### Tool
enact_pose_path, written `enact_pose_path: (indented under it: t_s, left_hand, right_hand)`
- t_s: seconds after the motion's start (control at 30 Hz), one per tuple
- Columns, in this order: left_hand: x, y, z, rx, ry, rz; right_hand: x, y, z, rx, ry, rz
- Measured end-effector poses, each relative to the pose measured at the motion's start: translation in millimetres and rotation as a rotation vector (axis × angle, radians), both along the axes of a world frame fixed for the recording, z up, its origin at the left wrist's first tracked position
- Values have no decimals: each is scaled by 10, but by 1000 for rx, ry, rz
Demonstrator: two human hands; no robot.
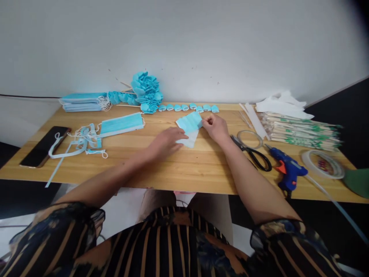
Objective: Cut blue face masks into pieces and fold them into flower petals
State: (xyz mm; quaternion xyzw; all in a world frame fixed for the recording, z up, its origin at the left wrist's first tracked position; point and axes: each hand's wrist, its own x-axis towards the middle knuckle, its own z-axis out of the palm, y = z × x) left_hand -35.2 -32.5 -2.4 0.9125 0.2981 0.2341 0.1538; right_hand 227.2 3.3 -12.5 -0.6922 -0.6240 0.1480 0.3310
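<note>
A folded piece of blue face mask [189, 124] lies on the wooden table [184, 169] in front of me. My left hand [167, 140] presses flat on its lower left part, fingers stretched out. My right hand [215, 126] pinches the piece's right edge with closed fingers. Behind the piece runs a row of small rolled blue petals [188, 107], and a blue flower made of mask pieces [146, 91] leans near the wall.
A whole mask [122, 124], cut ear loops and strips [82, 140], a mask stack [83, 102] and a phone [44, 146] lie at left. At right are scissors [253, 153], a blue glue gun [286, 169], tape rolls [323, 163], wrapped chopsticks [302, 130] and white scraps [282, 104].
</note>
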Motion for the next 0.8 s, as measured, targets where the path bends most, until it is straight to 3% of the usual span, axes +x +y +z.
enact_pose_path:
  t_s: [0.07, 0.2, 0.27, 0.37, 0.47, 0.53, 0.67, 0.8]
  left_hand:
    - [-354, 120, 19, 9, 18, 153]
    - [-963, 335, 53, 63, 286, 534]
    - [-1087, 409, 55, 62, 379, 657]
    - [-1059, 485, 53, 29, 444, 713]
    - [-922, 469, 46, 15, 459, 679]
    - [-834, 362, 41, 29, 449, 583]
    - [-737, -87, 93, 46, 404, 310]
    - [-858, -543, 234, -22, 323, 110]
  right_hand:
    - [3, 1, -23, 14, 68, -5]
    - [7, 27, -84, 18, 166, 26]
    - [18, 40, -109, 8, 189, 46]
    - [33, 39, -116, -20, 180, 65]
    - [33, 21, -96, -34, 148, 71]
    - [27, 10, -82, -39, 117, 69]
    - [13, -1, -70, -51, 70, 51]
    - [5, -8, -63, -58, 53, 51]
